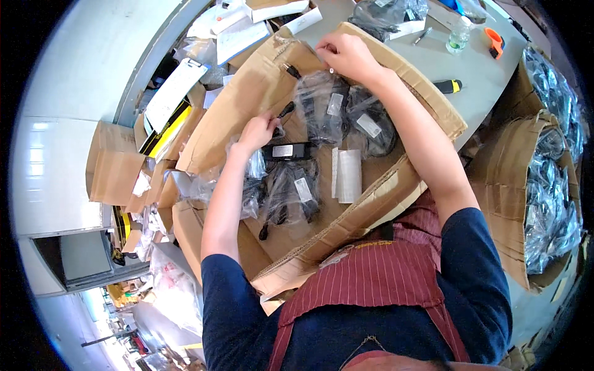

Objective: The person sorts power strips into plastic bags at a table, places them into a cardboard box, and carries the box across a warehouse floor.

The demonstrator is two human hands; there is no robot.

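Note:
An opened cardboard box (383, 195) lies in front of me with bagged black cables inside. My left hand (255, 133) is closed at the box's left side, its fingertips on a black power cord (286, 110) with its plug end sticking out. Just beside it lies a black power adapter (288, 151) with a white label. My right hand (349, 57) is pinched at the far end of the box, above a clear bag of black cables (322, 105); what it grips is too small to name. A second cable bag (371, 123) and a third (294, 191) lie nearby.
A white sheet-like piece (348, 176) lies in the box. Beyond it on the table are a bottle (458, 36), an orange tape roll (493, 42) and a yellow-black tool (448, 86). Boxes of bagged items (547, 204) stand right; papers and a clipboard (175, 93) crowd the left.

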